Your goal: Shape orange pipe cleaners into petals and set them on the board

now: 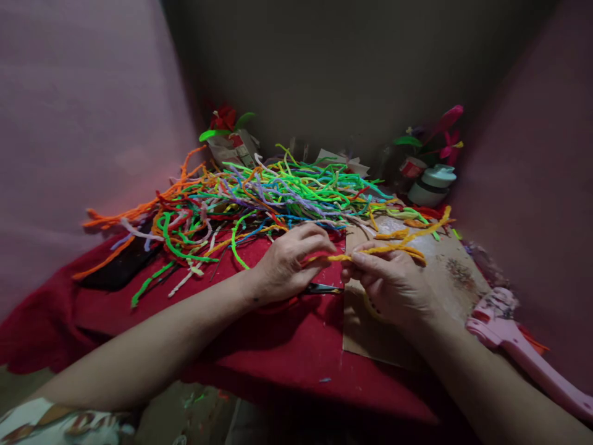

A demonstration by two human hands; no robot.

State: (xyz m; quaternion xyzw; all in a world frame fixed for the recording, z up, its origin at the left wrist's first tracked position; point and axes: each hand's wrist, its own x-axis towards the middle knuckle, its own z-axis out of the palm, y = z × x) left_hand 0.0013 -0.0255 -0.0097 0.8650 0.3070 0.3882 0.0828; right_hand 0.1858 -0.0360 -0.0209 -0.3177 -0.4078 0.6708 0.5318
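Note:
My left hand is closed, with its thumb and fingers pinched round one end of a yellow-orange pipe cleaner. My right hand grips the same pipe cleaner between thumb and forefinger, a short way to the right. Beyond that thumb, its looped and bent lengths stick out to the right. The fingertips of my left hand are partly hidden. Beneath the hands lie scissors, their blades pointing to the right and their handles mostly covered by my left hand and its shadow.
A big heap of coloured pipe cleaners covers the back of the red cloth. Cardboard lies under my right hand. A pink glue gun rests at the right. Behind are a pale lidded jar and pipe-cleaner flowers. Walls enclose the table.

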